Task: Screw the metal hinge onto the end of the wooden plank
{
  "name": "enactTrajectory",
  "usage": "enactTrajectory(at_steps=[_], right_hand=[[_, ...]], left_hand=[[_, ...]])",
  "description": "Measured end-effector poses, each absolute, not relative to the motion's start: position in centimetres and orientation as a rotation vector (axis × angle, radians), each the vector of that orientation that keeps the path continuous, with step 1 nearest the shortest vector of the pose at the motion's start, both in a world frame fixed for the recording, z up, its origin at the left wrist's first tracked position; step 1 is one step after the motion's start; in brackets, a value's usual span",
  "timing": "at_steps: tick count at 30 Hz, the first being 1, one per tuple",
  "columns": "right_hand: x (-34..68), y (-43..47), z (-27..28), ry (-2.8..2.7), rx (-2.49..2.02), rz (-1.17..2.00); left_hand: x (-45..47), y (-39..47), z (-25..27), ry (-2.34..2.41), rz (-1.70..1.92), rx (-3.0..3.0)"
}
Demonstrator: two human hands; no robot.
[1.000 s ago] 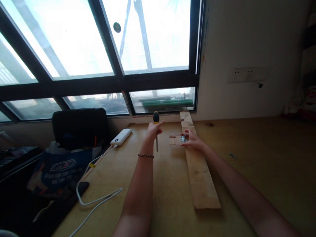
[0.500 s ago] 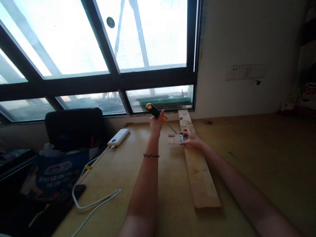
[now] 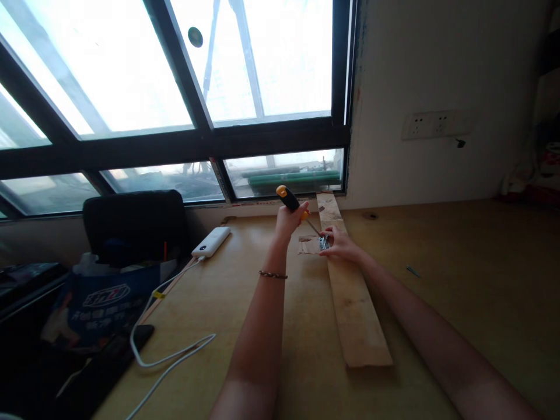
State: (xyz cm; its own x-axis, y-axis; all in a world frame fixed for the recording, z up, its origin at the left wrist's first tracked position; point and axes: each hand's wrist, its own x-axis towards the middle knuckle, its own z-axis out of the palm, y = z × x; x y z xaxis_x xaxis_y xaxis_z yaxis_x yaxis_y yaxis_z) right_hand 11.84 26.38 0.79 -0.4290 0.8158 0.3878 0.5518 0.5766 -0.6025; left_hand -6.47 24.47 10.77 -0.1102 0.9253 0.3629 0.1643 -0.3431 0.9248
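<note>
My left hand (image 3: 290,221) is wrapped round the black and yellow handle of a screwdriver (image 3: 289,199). Its thin shaft slants down to the right, and the tip reaches a small metal hinge (image 3: 324,242); whether it sits in a screw is too small to tell. With thumb and fingers, my right hand (image 3: 339,244) grips the hinge from the right. Under that hand lies a long wooden board (image 3: 356,309), running from the window towards me. A short wood piece (image 3: 308,245) sticks out to the left of the hinge.
On the table (image 3: 455,326), a screw (image 3: 412,271) lies to the right. A white power bank (image 3: 212,242) with a white cable (image 3: 175,357) is at the left edge. Beyond that edge stand a black chair (image 3: 133,224) and a blue bag (image 3: 102,309). The window (image 3: 280,137) rises behind.
My left hand has moved right with the screwdriver, bringing its tip from left of the hinge onto it. My right hand stays on the hinge.
</note>
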Motion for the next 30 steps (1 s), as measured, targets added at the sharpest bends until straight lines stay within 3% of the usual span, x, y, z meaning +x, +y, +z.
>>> enactTrajectory(at_steps=[20,30], right_hand=[[11.7,26.0,1.1,-2.134,-1.095,0.52],[11.8,26.4,0.6,-2.098,-1.095,0.574]], left_hand=[[-6.1,25.3,10.1,1.21,1.448,1.615],[-5.8,24.9,11.1,1.251,1.662,1.568]])
